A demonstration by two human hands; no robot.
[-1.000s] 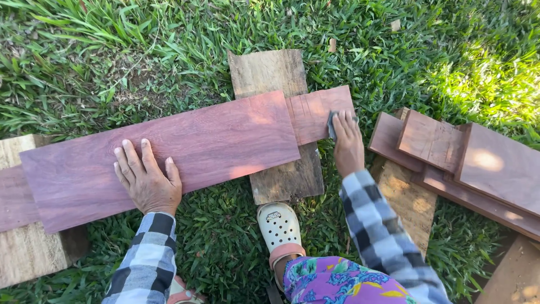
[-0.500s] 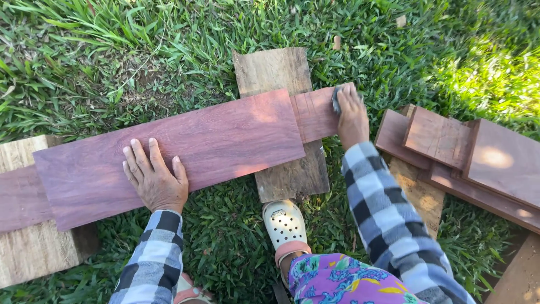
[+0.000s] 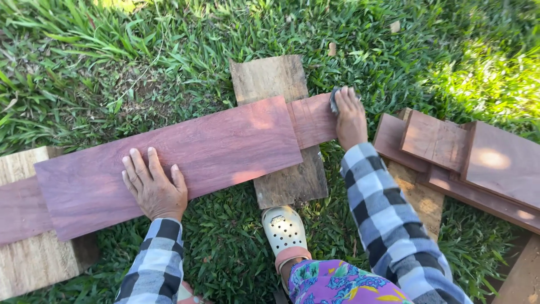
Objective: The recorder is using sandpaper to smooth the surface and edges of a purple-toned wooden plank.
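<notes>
A: Hands first. Left hand (image 3: 154,186) lies flat, palm down, fingers spread a little, on the wide reddish plank (image 3: 169,160). It grips nothing, just presses on the near edge of the wood.

B: Right hand (image 3: 350,118)?

A: Fingers together and curled over a small dark grey sanding pad (image 3: 336,100), holding it against the far right end of the narrower reddish board (image 3: 312,120). Pad sits at that board's upper right corner, mostly hidden under the fingertips.

B: How do the two boards lie?

A: Wide plank on top, running from lower left up to the right. Narrow board sticks out from under its right end. Both rest across a weathered grey-brown plank (image 3: 281,129) that lies crosswise on the grass (image 3: 112,67). Pale wooden block (image 3: 34,259) under the left end.

B: Anything else around?

A: Stack of reddish offcuts (image 3: 467,157) on the right, near the right hand but apart from it. Cream perforated clog (image 3: 284,229) on the grass just below the crosswise plank. Both sleeves are black-and-white check, with floral purple fabric at the bottom edge.
</notes>
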